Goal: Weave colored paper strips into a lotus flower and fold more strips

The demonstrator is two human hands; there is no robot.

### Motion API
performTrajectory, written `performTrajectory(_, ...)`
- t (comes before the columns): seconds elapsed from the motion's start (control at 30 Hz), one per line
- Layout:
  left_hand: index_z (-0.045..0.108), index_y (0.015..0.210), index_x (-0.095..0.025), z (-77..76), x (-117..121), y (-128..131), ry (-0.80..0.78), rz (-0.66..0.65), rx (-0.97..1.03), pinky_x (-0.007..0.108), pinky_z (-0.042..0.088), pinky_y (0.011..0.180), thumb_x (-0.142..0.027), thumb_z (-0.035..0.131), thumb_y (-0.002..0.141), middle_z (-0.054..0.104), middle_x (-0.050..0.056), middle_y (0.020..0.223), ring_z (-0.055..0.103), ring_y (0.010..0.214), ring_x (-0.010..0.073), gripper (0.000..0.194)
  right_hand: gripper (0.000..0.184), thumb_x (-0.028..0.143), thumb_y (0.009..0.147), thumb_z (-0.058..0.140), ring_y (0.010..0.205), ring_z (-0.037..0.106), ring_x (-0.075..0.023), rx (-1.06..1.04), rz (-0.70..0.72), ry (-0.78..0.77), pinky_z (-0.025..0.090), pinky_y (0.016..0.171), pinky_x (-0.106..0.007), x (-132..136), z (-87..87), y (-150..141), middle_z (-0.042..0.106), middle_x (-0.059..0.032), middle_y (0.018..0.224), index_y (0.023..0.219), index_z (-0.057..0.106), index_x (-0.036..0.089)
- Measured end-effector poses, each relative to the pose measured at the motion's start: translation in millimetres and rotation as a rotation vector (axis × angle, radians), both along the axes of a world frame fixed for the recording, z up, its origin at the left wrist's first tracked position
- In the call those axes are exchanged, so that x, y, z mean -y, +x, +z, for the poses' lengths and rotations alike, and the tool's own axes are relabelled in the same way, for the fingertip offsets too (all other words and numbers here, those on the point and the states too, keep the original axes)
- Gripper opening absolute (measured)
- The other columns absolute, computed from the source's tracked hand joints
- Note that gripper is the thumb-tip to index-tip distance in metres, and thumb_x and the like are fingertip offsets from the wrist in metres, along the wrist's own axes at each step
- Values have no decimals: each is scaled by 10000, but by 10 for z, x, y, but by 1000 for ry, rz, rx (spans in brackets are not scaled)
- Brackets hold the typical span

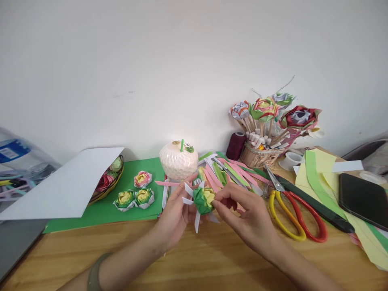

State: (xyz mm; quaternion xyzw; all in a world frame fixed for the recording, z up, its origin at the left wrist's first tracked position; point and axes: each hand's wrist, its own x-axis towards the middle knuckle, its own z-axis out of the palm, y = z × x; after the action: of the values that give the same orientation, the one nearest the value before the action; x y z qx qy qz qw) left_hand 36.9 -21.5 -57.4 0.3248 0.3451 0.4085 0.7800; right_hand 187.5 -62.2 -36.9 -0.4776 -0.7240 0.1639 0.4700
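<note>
Between my hands, above the front of the table, is a folded paper flower with a yellow centre, green petals and white strips sticking out around it. My left hand supports it from the left and behind, its fingers partly hidden by the flower. With thumb and forefinger, my right hand pinches the flower's right edge. Just behind the hands lies a pile of pink, green and white paper strips. Three finished-looking paper flowers rest on a green sheet to the left.
Red-and-yellow-handled scissors, a green-handled tool and a phone lie at right. Behind stand a white ornament, a maroon thread spool and a basket of stemmed paper flowers. A white sheet juts in at left.
</note>
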Motion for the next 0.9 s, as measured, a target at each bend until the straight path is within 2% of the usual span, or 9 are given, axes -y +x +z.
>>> performTrajectory(0.07, 467, 1232, -288, 21, -3, -9, 32, -39, 87, 228, 484, 456, -541, 487, 782, 643, 40, 886, 565, 535, 108, 517, 146, 146, 799, 527, 522, 466, -97, -28, -47, -35, 377, 476, -210, -7, -11, 8, 536, 21, 585, 659, 547, 185)
performTrajectory(0.13, 472, 1235, -275, 41, -6, -21, 69, -81, 157, 240, 504, 498, -582, 501, 749, 640, 39, 860, 589, 587, 127, 575, 147, 165, 801, 531, 515, 459, -99, -53, -82, -62, 366, 461, -212, -12, -14, 15, 544, 19, 587, 657, 550, 183)
performTrajectory(0.27, 547, 1142, -246, 33, -16, -50, 18, -131, 162, 190, 495, 513, -324, 711, 671, 638, 4, 771, 602, 605, 111, 504, 163, 200, 818, 525, 506, 455, -98, -98, -71, -91, 369, 460, -211, -16, -7, 15, 533, 25, 570, 658, 549, 182)
performTrajectory(0.37, 620, 947, -197, -11, -21, -59, -60, -173, 158, 168, 481, 484, -252, 724, 659, 649, 7, 759, 612, 578, 102, 311, 151, 197, 828, 517, 507, 463, -96, -89, -61, -75, 379, 466, -205, -24, -27, 3, 525, 30, 573, 679, 547, 187)
performTrajectory(0.5, 606, 912, -188, -51, -12, -40, -11, -153, 108, 166, 476, 471, -179, 743, 629, 646, -3, 719, 619, 565, 106, 315, 115, 152, 814, 523, 544, 488, -103, 63, -129, 63, 382, 485, -212, -38, -102, -2, 538, 15, 617, 706, 539, 186)
performTrajectory(0.6, 593, 932, -195, -53, -7, -21, 26, -92, 85, 171, 484, 512, -149, 730, 643, 648, -8, 724, 618, 588, 99, 323, 92, 129, 816, 513, 584, 513, -113, 151, -110, 159, 396, 513, -225, -39, -136, 10, 563, -7, 672, 754, 555, 182)
performTrajectory(0.77, 593, 946, -187, -43, -12, -11, 70, -67, 32, 188, 480, 541, -161, 723, 655, 659, 12, 780, 621, 633, 112, 320, 93, 139, 835, 497, 596, 511, -108, 68, -19, 78, 412, 538, -221, -51, -92, 37, 553, 0, 673, 808, 574, 183)
performTrajectory(0.9, 607, 914, -173, -31, -13, -6, 79, -68, -7, 207, 463, 499, -196, 750, 618, 631, -9, 691, 571, 525, 92, 329, 124, 124, 825, 499, 552, 499, -96, 126, -83, 71, 398, 517, -209, -77, -103, 36, 545, 16, 615, 745, 574, 181)
